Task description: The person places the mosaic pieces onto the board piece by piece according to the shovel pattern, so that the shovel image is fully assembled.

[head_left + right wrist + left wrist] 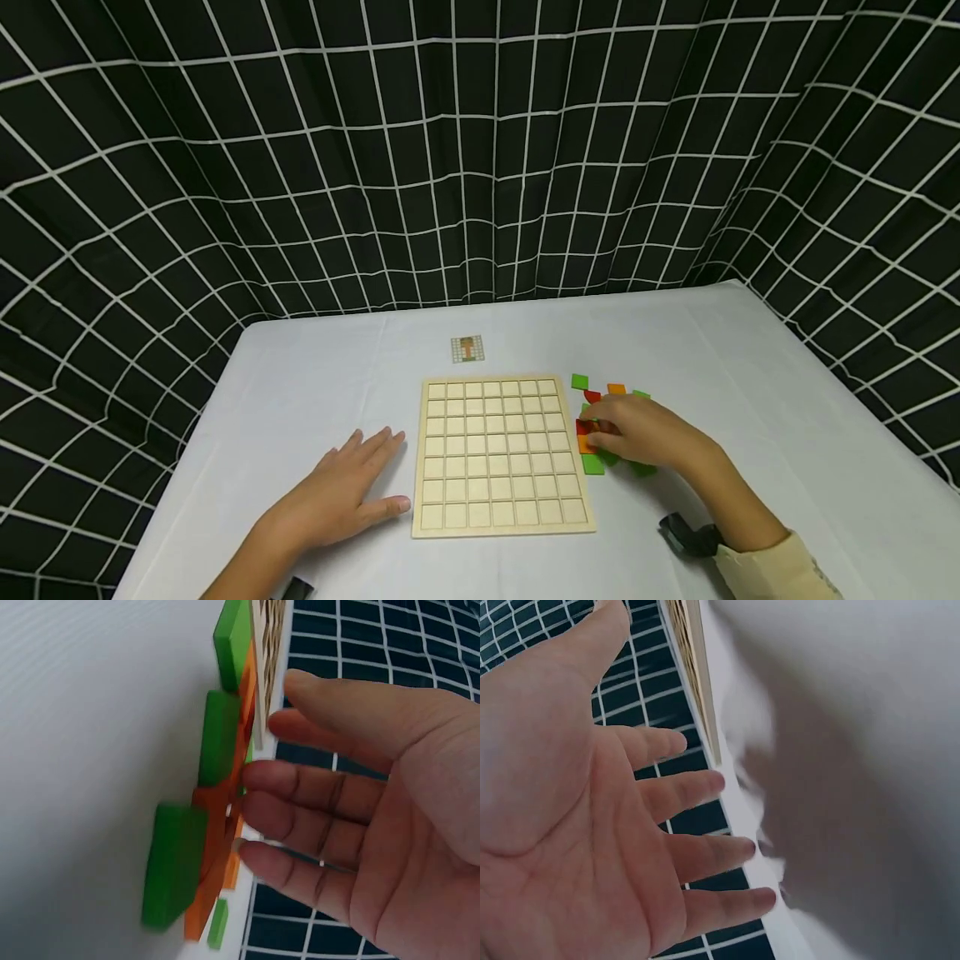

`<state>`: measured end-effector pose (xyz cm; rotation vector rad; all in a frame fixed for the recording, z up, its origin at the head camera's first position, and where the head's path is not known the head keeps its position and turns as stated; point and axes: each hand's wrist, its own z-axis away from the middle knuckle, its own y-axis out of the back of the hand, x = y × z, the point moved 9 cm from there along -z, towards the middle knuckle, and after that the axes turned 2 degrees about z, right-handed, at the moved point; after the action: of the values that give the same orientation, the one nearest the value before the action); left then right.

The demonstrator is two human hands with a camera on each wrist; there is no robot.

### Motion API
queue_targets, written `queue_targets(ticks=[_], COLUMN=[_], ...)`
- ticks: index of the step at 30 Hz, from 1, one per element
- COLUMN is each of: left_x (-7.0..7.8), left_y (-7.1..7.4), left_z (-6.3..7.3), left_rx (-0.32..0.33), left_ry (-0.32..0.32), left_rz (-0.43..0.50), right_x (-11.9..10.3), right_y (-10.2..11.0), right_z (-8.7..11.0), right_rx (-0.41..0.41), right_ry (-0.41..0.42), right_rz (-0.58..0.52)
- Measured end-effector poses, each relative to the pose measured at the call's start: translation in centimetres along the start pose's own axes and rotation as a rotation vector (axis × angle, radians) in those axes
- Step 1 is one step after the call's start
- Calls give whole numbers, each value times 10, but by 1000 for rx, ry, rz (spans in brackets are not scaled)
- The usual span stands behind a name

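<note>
A pale wooden board (495, 457), divided by ridges into a grid of square cells, lies flat on the table. To its left my left hand (345, 492) rests with fingers spread and thumb near the board's edge. The left wrist view shows the palm of this hand (592, 817) with nothing in it. Along the board's right side my right hand (645, 429) reaches down over scattered flat tiles, among them a green tile (593, 465) and an orange tile (586, 445). Its fingertips come down at the orange pieces (215, 806), thumb and index apart; the hand hides several tiles.
A small pattern card (468, 348) lies behind the board on the white-covered table (322, 367). Beyond the hand are a red piece (592, 397) and another green tile (580, 381). A black curtain with white grid lines (472, 167) surrounds the table's back and sides.
</note>
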<state>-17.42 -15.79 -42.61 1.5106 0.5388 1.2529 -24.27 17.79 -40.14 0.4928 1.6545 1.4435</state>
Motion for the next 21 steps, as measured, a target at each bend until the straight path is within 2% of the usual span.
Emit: queue_targets(ticks=[12,21], left_x=[16,16], left_y=[-9,-16], left_z=[1,-1], left_rx=[-39,-36], left_ry=[28,47], left_rz=[7,-37], right_x=[-2,0], right_y=[-4,-9], right_z=[-24,-36], right_rx=[-66,-178], right_ry=[-64,-199], right_rz=[29,9])
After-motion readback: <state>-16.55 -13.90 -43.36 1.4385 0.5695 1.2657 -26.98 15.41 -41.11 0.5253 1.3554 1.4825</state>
